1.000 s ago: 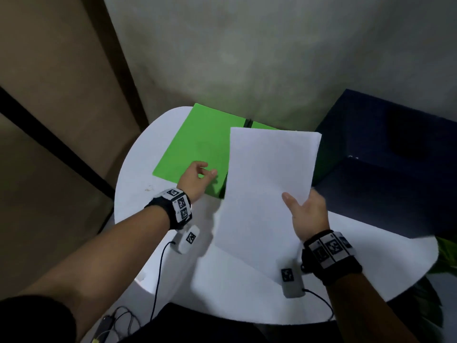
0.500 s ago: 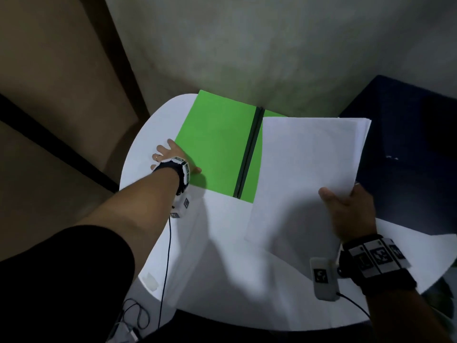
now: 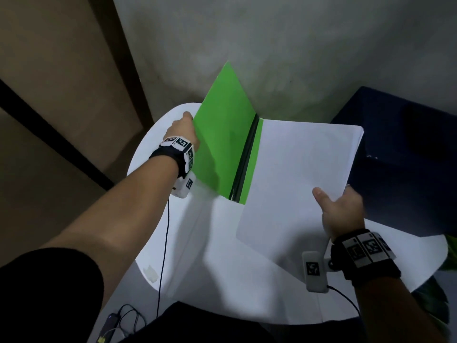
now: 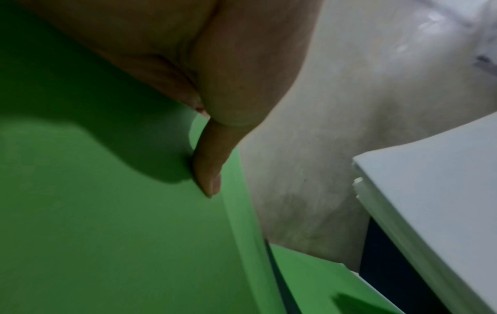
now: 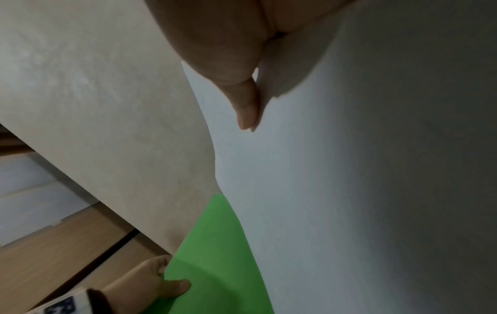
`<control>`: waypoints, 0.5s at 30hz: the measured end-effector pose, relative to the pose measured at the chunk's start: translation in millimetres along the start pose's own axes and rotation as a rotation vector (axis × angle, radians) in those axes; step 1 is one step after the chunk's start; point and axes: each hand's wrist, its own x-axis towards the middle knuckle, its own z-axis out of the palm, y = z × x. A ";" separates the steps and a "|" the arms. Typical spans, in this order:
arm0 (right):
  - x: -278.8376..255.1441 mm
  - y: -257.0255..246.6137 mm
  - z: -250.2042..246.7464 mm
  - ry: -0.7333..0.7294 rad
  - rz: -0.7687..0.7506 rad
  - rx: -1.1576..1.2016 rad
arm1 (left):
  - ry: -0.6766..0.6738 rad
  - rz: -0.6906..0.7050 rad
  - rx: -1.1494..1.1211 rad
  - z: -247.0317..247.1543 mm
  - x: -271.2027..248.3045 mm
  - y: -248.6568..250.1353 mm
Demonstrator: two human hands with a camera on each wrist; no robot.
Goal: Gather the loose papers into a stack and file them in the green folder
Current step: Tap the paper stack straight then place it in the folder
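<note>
Holding the paper stack (image 3: 304, 174) at its near right corner, the right hand (image 3: 342, 214) pinches it, thumb on top, over the right half of the green folder (image 3: 222, 142). Farther, the left hand (image 3: 181, 128) grips the left cover's edge, raised off the white surface (image 3: 222, 280). Gathering looks done; laying the stack fully inside and closing the cover remain
</note>
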 end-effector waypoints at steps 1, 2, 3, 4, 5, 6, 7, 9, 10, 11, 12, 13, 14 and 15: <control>-1.9 1.1 -1.7 -0.002 0.018 0.036 | 0.016 0.044 0.020 -8.7 -9.4 4.4; -3.8 2.5 -3.4 -0.005 0.040 0.068 | 0.029 0.076 0.040 -17.1 -20.6 7.8; -5.1 4.8 -4.9 -0.010 0.057 0.088 | 0.032 0.090 0.067 -25.1 -32.4 8.3; -6.4 7.4 -6.3 -0.018 0.069 0.087 | 0.028 0.091 0.107 -31.0 -43.9 6.2; -6.6 11.2 -7.8 -0.031 0.078 0.079 | 0.027 0.091 0.154 -35.6 -55.0 2.5; -9.8 12.2 -10.7 -0.043 0.087 0.078 | 0.030 0.095 0.199 -40.5 -68.4 -3.2; -9.7 16.1 -9.7 -0.046 0.111 0.091 | 0.028 0.102 0.234 -44.2 -76.2 -10.4; -14.1 25.2 -10.7 -0.070 0.155 0.134 | 0.017 0.091 0.282 -51.2 -97.8 -25.8; -15.4 31.0 -8.0 -0.082 0.191 0.178 | 0.003 0.080 0.304 -54.3 -108.5 -33.5; -15.6 37.4 -3.4 -0.090 0.230 0.233 | -0.008 0.068 0.321 -57.3 -117.7 -40.2; -16.5 41.6 1.6 -0.098 0.273 0.280 | -0.024 0.057 0.328 -59.2 -125.8 -45.1; -16.1 46.8 8.3 -0.110 0.315 0.298 | -0.033 0.049 0.321 -60.0 -132.7 -48.3; -15.6 52.3 15.9 -0.135 0.370 0.289 | -0.039 0.046 0.304 -59.6 -137.9 -50.4; -15.7 60.7 24.1 -0.161 0.425 0.273 | -0.039 0.044 0.289 -59.0 -142.2 -51.0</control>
